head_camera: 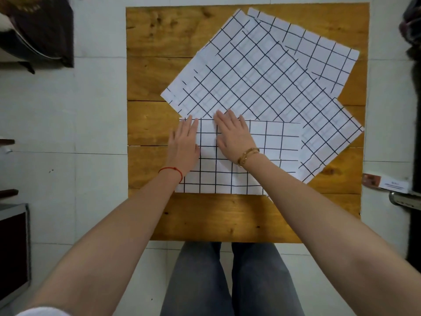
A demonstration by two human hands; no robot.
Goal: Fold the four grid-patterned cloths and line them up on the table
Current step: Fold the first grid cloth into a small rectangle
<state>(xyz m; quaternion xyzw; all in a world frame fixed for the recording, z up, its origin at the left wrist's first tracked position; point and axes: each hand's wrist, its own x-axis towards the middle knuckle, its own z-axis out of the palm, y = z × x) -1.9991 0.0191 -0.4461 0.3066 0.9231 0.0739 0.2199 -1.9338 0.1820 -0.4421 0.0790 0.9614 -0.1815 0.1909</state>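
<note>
The folded cloth (262, 156), white with a black grid, lies squared to the near edge of the wooden table (159, 42), its far edge overlapping the big diagonal cloth (250, 71) behind it. My left hand (184, 144) rests flat on the folded cloth's left edge, fingers extended and together, gripping nothing. My right hand (234, 135) lies palm down just beside it near the cloth's far edge, fingers spread and pressing, also holding nothing. The diagonal cloth lies open across the table's centre and right; a further cloth (323, 53) shows from beneath it at the far right. I cannot tell how many layers lie in that pile. A red string (173, 171) circles my left wrist, a gold bracelet (247, 156) my right.
</note>
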